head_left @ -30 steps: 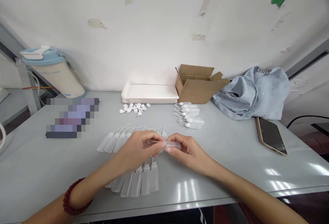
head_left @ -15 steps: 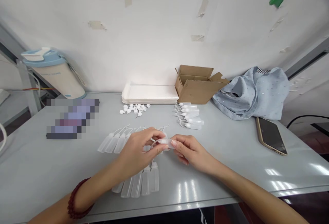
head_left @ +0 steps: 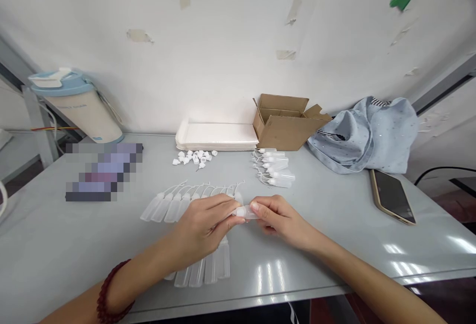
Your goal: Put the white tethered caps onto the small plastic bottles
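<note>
Between my two hands is a small clear plastic bottle (head_left: 250, 212) with a white top. My left hand (head_left: 208, 222) pinches the white cap end, and my right hand (head_left: 278, 220) grips the clear body between thumb and fingers. Beneath and beyond my left hand lies a row of similar bottles (head_left: 159, 209) with thin strap tails. Nearer the table's front edge, more clear bottles (head_left: 197, 270) lie side by side, partly covered by my left hand and forearm.
Small white caps (head_left: 195, 158) lie loose before a stack of white padded envelopes (head_left: 219, 136). A cluster of capped bottles (head_left: 275, 167) sits below an open cardboard box (head_left: 286, 130). At right are a blue cloth bag (head_left: 386, 135) and a phone (head_left: 392, 195); a tumbler (head_left: 82, 110) stands left.
My left fingers have closed in over the bottle's top, and the loop of strap seen there before no longer shows. My right hand keeps its hold with little movement.
</note>
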Motion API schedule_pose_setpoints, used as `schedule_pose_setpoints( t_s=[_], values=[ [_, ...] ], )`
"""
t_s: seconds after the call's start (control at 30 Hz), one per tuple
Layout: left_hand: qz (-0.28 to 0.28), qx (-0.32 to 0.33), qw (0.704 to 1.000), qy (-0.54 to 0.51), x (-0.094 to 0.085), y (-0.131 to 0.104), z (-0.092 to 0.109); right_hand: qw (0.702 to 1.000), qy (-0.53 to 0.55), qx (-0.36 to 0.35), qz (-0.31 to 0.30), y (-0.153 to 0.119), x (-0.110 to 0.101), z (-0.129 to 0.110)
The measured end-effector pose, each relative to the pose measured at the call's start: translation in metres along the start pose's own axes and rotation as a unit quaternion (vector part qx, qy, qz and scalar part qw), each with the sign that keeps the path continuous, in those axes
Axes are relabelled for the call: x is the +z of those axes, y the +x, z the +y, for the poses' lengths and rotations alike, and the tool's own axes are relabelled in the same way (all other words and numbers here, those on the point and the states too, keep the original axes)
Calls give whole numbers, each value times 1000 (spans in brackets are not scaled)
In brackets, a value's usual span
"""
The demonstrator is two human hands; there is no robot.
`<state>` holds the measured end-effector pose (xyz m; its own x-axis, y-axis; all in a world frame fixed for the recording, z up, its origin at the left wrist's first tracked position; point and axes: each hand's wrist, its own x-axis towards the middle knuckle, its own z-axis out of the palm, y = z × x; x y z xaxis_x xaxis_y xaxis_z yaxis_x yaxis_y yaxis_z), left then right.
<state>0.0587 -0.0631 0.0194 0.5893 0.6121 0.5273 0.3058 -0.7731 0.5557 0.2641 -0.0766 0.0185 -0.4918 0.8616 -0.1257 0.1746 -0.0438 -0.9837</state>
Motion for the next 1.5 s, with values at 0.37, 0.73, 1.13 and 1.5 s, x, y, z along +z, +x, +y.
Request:
schedule_pose_setpoints(
  t_s=[0.37,0.73,1.13,1.5],
  values=[
    [-80,-190,976,-75,-6,6,8,975,-193,-96,47,-4,6,-6],
    [-45,-63,997,1,-2,1,6,994,-101,-36,22,-4,4,-8],
    [-8,108,984,139,5,-10,2,964,202,148,-93,3,-6,-5],
    [-86,-103,991,-24,-3,2,8,997,-65,-33,16,-4,4,-10]
  ],
)
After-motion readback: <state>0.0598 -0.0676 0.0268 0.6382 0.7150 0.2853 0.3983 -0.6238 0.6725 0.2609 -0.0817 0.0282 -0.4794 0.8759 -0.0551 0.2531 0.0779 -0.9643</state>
